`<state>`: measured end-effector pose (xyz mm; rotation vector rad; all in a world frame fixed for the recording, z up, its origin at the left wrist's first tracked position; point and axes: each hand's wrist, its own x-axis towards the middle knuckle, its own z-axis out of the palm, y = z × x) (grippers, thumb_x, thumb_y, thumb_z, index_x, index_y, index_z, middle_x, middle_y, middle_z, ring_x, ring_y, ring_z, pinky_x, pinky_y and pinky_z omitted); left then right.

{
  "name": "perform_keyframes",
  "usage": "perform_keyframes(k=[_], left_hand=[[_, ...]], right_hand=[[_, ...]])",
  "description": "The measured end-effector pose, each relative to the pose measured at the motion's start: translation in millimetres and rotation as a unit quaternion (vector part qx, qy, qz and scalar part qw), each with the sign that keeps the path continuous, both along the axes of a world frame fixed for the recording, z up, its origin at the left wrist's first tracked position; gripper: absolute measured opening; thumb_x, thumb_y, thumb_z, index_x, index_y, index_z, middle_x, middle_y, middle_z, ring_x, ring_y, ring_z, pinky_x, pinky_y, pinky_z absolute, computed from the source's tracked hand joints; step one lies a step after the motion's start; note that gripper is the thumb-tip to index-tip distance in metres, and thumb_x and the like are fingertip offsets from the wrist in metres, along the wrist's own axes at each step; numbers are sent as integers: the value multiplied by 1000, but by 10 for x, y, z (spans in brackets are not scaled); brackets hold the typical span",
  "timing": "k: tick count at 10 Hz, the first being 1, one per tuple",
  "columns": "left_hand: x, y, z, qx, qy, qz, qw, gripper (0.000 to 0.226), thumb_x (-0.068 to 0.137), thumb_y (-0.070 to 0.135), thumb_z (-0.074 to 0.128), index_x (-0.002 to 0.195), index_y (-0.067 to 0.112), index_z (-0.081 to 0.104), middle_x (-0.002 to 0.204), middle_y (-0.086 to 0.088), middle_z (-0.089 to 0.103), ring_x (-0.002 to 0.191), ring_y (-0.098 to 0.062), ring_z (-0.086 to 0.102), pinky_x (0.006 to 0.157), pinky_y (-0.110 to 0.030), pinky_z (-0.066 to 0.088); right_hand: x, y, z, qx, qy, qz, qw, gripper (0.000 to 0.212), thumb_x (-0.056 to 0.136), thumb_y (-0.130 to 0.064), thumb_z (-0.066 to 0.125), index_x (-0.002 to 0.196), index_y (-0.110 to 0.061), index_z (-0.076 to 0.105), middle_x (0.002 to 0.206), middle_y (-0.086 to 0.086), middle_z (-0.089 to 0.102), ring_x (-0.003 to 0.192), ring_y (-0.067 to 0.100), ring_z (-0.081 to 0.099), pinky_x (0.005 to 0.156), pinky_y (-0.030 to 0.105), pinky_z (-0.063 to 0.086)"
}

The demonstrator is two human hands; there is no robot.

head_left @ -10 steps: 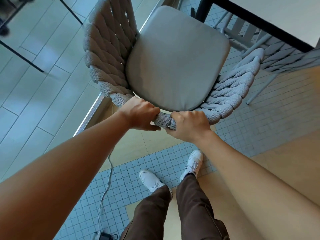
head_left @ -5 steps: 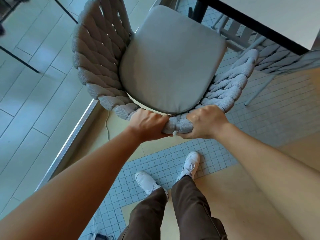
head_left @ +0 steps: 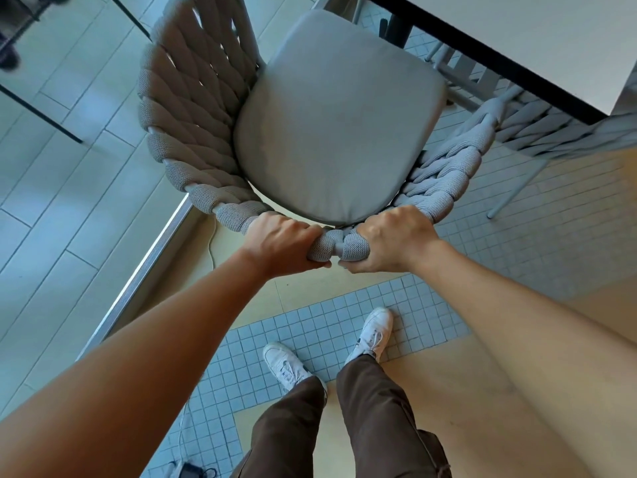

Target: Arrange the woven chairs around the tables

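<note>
Both hands hold the top of the chair back: the left hand (head_left: 279, 241) and the right hand (head_left: 396, 241) are wrapped tight around the thick woven rim, side by side. The chair (head_left: 337, 132) stands on the floor, its seat facing the desk (head_left: 537, 39), front edge near the desk's side. I think the step is pushing it in. Next it needs a straight push, keeping clear of the other chair (head_left: 558, 132) under the desk. No boxes or bins show here.
</note>
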<state>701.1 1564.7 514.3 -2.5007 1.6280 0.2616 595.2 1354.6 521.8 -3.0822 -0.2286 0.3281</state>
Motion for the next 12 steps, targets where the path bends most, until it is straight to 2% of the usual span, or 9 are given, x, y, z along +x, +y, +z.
perform_keyframes(k=[1, 2, 3, 5, 6, 8, 9, 11, 12], left_hand=[[-53, -7, 74, 4, 15, 24, 1000, 58, 79, 76, 53, 114, 32, 66, 98, 10, 74, 87, -19, 71, 64, -29, 41], [-97, -4, 139, -2, 47, 48, 998, 55, 81, 71, 57, 120, 32, 64, 107, 10, 73, 96, -19, 68, 79, -32, 46], [-169, 14, 245, -7, 74, 63, 995, 62, 83, 76, 51, 124, 31, 61, 114, 10, 71, 104, -19, 65, 94, -35, 47], [-466, -2, 459, -33, 66, 140, 987, 76, 89, 82, 31, 125, 22, 63, 121, 4, 69, 116, -19, 61, 105, -35, 43], [-603, -75, 558, -33, 66, 189, 979, 79, 90, 80, 27, 128, 21, 63, 126, 0, 67, 121, -21, 58, 104, -36, 42], [-758, -230, 798, -42, 41, 240, 969, 74, 90, 79, 29, 124, 24, 65, 120, 1, 70, 111, -22, 64, 88, -37, 53], [-806, -308, 954, -48, 30, 252, 966, 77, 88, 80, 28, 128, 25, 63, 123, 0, 69, 113, -23, 64, 87, -38, 53], [-900, -428, 1351, -70, -5, 246, 967, 74, 91, 77, 36, 137, 22, 57, 136, -2, 63, 124, -23, 58, 97, -39, 49], [-883, -504, 1610, -82, -19, 252, 964, 75, 92, 76, 36, 141, 22, 53, 142, -2, 58, 130, -24, 53, 105, -42, 43]], right_hand=[[1, 4, 28, -8, 12, 6, 1000, 74, 71, -91, 42, 79, -20, 65, 74, -4, 67, 65, 24, 65, 60, 33, 44], [4, 32, 65, -8, 33, 0, 999, 73, 71, -91, 42, 84, -22, 63, 82, -5, 67, 72, 24, 65, 64, 35, 48], [-16, 42, 113, 2, 59, -12, 998, 72, 74, -90, 46, 93, -22, 61, 95, -3, 68, 87, 26, 67, 72, 38, 47], [-97, -46, 357, 51, 146, 8, 988, 68, 90, -77, 40, 117, -17, 56, 119, 5, 66, 110, 31, 61, 91, 43, 42], [-125, -120, 532, 91, 201, 15, 975, 72, 92, -75, 40, 133, -17, 52, 132, 4, 61, 122, 29, 55, 100, 45, 42], [-163, -328, 871, 102, 263, 11, 959, 77, 85, -85, 33, 130, -27, 54, 132, -6, 59, 125, 23, 54, 98, 50, 47], [-228, -419, 1017, 85, 267, 5, 960, 89, 79, -90, 28, 138, -27, 51, 142, -5, 55, 132, 22, 50, 102, 53, 45], [-453, -627, 1337, 65, 243, 0, 968, 85, 83, -89, 27, 134, -26, 54, 138, -1, 57, 132, 28, 49, 103, 54, 43], [-505, -715, 1551, 73, 223, -23, 972, 94, 82, -91, 26, 146, -26, 47, 150, 0, 50, 140, 29, 42, 108, 53, 38]])
